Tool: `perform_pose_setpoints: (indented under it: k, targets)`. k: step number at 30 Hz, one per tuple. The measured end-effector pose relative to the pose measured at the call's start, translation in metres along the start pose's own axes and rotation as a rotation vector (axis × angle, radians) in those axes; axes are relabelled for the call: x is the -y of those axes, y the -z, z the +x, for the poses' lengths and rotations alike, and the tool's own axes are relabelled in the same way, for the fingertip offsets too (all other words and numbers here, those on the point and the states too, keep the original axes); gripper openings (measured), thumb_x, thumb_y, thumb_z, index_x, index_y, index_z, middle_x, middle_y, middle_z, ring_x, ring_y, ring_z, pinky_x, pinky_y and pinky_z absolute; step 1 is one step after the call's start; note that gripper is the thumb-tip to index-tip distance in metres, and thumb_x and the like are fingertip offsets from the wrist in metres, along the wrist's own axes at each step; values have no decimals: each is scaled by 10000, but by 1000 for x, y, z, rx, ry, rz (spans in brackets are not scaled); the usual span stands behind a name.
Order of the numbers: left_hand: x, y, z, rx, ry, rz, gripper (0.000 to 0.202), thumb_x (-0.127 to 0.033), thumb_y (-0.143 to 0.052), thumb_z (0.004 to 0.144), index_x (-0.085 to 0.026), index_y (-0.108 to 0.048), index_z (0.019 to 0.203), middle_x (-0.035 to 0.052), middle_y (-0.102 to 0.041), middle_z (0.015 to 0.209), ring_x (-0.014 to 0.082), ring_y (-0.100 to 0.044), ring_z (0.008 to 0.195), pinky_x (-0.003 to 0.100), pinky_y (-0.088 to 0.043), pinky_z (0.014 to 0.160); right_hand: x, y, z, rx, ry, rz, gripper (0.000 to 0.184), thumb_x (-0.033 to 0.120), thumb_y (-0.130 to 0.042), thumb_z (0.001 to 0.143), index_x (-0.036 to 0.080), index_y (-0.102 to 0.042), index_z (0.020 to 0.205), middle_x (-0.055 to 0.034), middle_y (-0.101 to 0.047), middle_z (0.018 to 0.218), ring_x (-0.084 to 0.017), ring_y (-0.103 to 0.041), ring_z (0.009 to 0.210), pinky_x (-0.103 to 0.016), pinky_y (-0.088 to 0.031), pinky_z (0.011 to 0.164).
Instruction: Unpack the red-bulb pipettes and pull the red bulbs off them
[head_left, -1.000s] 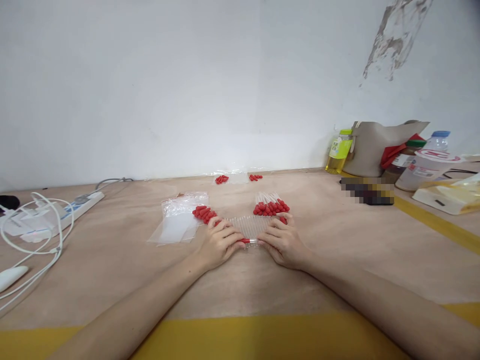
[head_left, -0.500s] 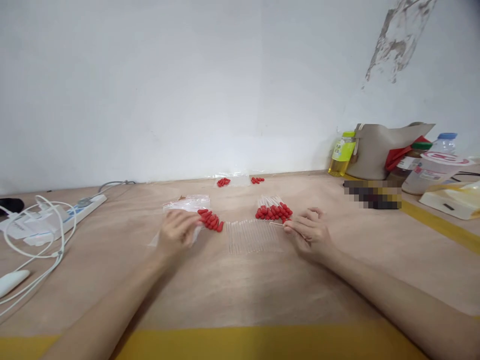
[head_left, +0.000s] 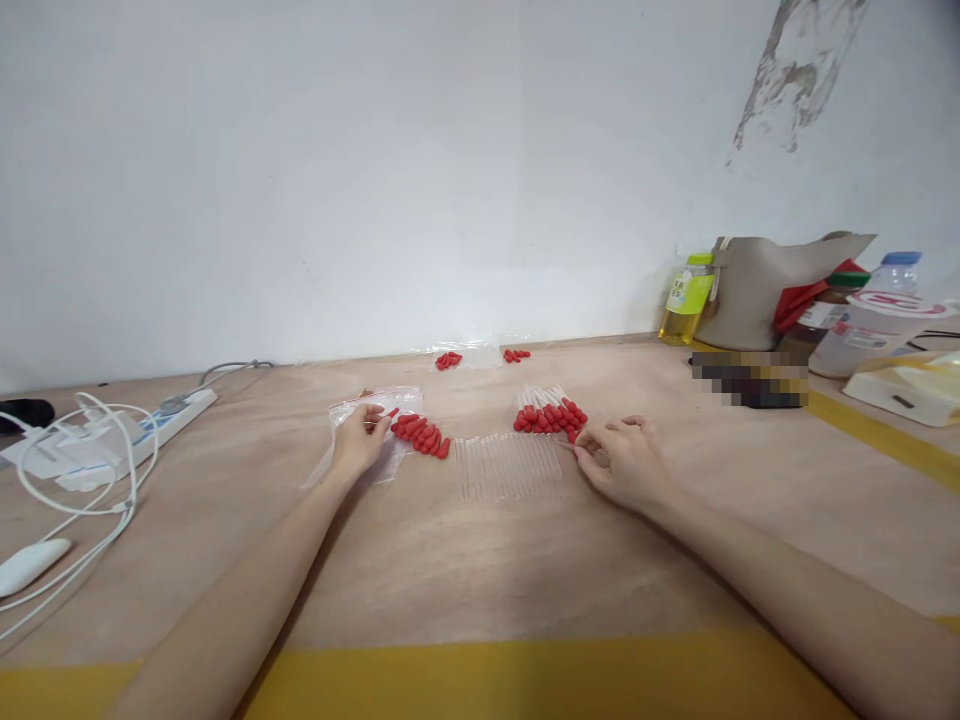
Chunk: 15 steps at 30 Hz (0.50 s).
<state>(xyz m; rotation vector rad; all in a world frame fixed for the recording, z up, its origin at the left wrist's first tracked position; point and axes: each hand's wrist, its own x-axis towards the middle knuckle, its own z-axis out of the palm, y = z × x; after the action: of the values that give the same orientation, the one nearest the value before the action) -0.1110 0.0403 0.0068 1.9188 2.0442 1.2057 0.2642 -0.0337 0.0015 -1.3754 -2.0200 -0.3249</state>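
Both your hands have drawn apart since a second ago: left hand (head_left: 361,440) over the plastic bags (head_left: 388,466), right hand (head_left: 619,462) just right of the transparent tubes (head_left: 510,467). Head view: counter (head_left: 480,570) runs from the tubes to a yellow band (head_left: 450,680) on your side; white wall (head_left: 360,200) bounds the far edge. Tubes lie side by side, long axes toward the wall. Your left fingertips pinch a red-tipped piece (head_left: 392,413), your right a thin stick (head_left: 566,444), roughly crosswise to the tubes.

Thin clear tubes (head_left: 510,468) in a flat row, red bulbs (head_left: 422,434) heaped left, red-headed white sticks (head_left: 551,415) bunched behind
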Motion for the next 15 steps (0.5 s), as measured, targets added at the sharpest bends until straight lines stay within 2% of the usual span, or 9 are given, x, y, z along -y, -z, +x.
perform_pose_setpoints:
  k: [3,5,12,15]
  targets:
    - [-2,-1,1,38,-18,7,286,-351,-529,719,-154,-570,923,58,-646,830,179,-609,756,283,-479,705,3,-4,-2,-24,49,-15,132,234,-475,767,195,-579,696,13,-633,605,-134,-562,639,-350,-226,846]
    - [-2,3,1,24,-18,19,288,-352,-519,727,-158,-576,933,65,-648,867,186,-606,775,295,-474,716,6,-8,-4,-40,84,-25,142,226,-473,776,192,-593,707,5,-647,627,-139,-564,664,-356,-222,857]
    - [-2,14,-2,-97,-23,39,259,-329,-478,756,-164,-583,927,67,-637,907,186,-590,777,289,-469,679,14,-14,-11,-46,138,-64,188,295,-485,810,207,-649,782,-24,-662,699,-170,-538,768,-403,-187,899]
    - [-10,18,-8,-173,-85,66,233,-335,-477,767,-188,-586,911,49,-632,915,190,-573,805,298,-457,701,16,-11,-11,-19,162,-65,223,366,-494,816,208,-652,814,-33,-649,729,-182,-522,807,-408,-192,893]
